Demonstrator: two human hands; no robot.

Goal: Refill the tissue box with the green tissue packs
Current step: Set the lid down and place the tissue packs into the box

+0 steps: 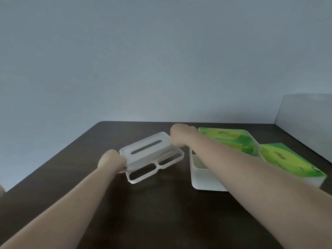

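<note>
From the head camera I see both of my hands closed on the white lid (147, 147) of the tissue box: my left hand (111, 161) grips its near left corner, and my right hand (178, 134) pinches its far right edge. The lid is tilted, with a long slot in its top panel, and a white frame with two openings (156, 167) shows under it; whether that frame is part of the lid I cannot tell. Just to the right stands the open white tissue box (203, 178) on the dark table (152, 209), my right forearm crossing over it. One green tissue pack (231, 139) lies tilted in the box's far end. A second green tissue pack (287, 160) lies on the table just right of the box, against it. A pale wall fills the background.
</note>
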